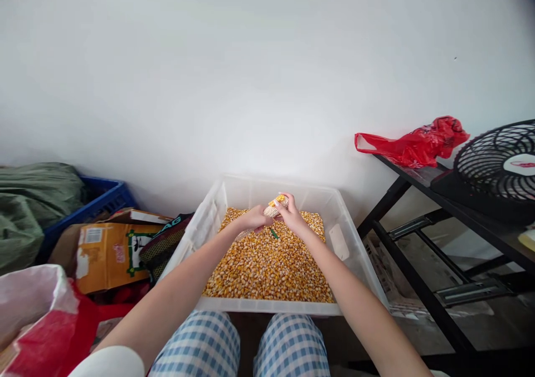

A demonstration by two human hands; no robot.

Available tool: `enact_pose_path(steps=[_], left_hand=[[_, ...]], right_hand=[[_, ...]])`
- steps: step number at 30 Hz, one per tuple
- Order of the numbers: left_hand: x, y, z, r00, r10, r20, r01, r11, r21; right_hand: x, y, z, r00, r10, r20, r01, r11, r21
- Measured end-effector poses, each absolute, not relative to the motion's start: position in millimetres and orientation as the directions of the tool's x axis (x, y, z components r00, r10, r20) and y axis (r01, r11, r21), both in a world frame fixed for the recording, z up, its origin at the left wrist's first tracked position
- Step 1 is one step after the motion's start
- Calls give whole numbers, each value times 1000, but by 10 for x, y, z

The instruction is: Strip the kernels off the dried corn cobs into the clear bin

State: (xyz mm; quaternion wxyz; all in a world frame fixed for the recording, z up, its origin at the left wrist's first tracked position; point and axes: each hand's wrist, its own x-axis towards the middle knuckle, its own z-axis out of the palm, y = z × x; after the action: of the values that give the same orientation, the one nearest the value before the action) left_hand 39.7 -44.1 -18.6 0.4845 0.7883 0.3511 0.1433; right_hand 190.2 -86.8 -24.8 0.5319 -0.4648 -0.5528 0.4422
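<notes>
A corn cob (276, 206), part yellow with kernels and part stripped pale, is held above the kernels. My right hand (291, 214) is closed round its right side, the thumb along it. My left hand (254, 218) is closed at the cob's lower left end; its fingertips are partly hidden. Something pale and rough shows just under the left hand, too covered to name. Below both hands, loose corn kernels (267, 271) fill the bottom of a clear plastic bin (292, 308). Among the kernels lies a small green piece (274, 233).
A black rack (422, 184) stands right of the bin, carrying a red plastic bag (418, 145) and a fan (501, 162). To the left are a cardboard box (112, 254), a blue crate (100, 198) and a red-and-white bag (54, 327). A white wall (251, 76) rises behind.
</notes>
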Motion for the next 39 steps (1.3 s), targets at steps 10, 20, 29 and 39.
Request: enact_pose_path(steps=[10, 20, 29, 39], left_hand=[[407, -436, -155, 681, 726, -98, 465, -325, 824], [418, -427, -155, 641, 767, -44, 500, -373, 782], [496, -487, -179, 629, 775, -64, 514, -352, 782], [497, -499, -169, 617, 786, -36, 541, -390, 745]], right_hand=[[1936, -937, -147, 1, 985, 172, 146, 170, -975], [1990, -995, 9, -44, 990, 137, 245, 144, -959], [1999, -1027, 17, 9, 892, 451, 813, 256, -523], [2064, -1015, 58, 95, 919, 383, 631, 242, -737]])
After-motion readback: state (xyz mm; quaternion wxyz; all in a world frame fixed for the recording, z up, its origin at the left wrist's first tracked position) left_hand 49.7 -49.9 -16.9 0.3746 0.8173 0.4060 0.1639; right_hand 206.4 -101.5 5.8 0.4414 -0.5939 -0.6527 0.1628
